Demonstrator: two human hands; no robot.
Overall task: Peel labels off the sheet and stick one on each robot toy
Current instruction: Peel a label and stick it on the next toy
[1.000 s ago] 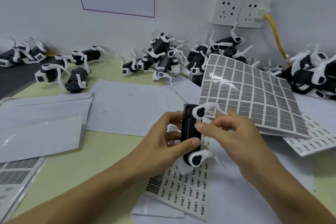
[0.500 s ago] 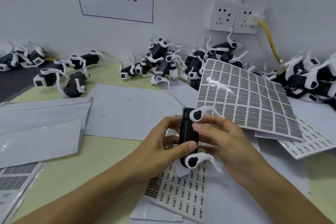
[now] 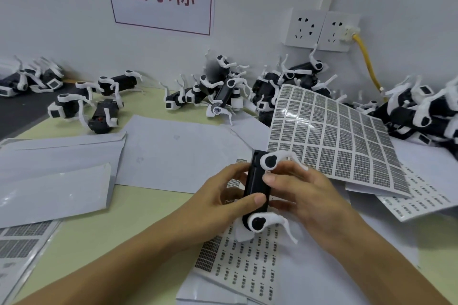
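Both forearms are bare all the way to the frame edge, no sleeves showing. The left hand and right hand have no gloves, rings or watches, short trimmed nails.

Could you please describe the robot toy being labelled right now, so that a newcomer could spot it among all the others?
Start from the big label sheet propped at the right of the table; just in front of its lower left corner, two hands meet. The robot toy is between them, its black body on end. It alone is off the table, held by the left hand and right hand.
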